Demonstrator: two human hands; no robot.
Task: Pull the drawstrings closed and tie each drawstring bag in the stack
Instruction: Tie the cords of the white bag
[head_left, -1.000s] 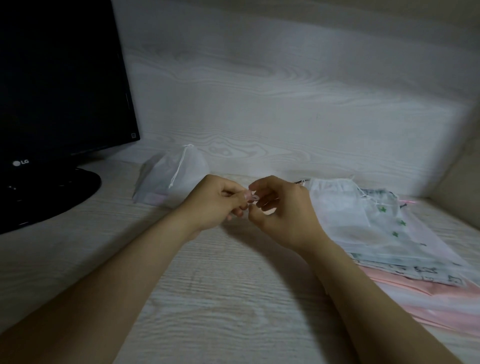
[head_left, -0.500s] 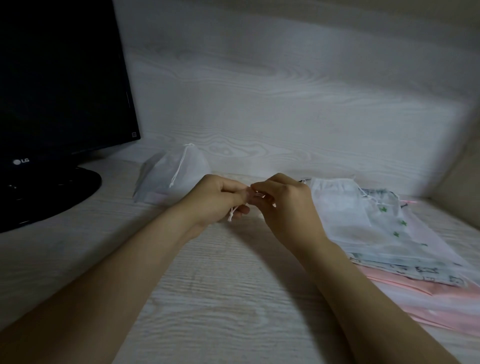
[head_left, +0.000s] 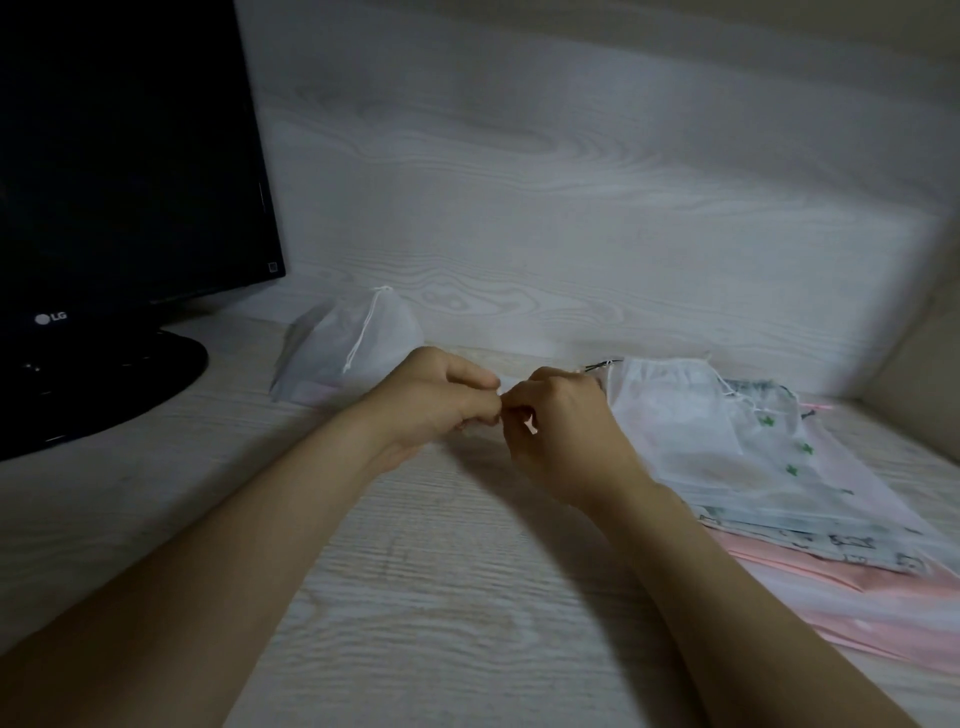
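Head view, dim room: pale wood-grain desk (head_left: 415, 597) meets a matching wall panel (head_left: 571, 208). Left hand (head_left: 431, 402) and right hand (head_left: 563, 434) touch fingertips at centre, both pinching what seems a thin white drawstring (head_left: 532, 427). Stack of flat bags (head_left: 753, 467) lies on it at 3 o'clock of the hands; a cinched white bag (head_left: 348, 353) at 11, black monitor (head_left: 130, 182) at 10
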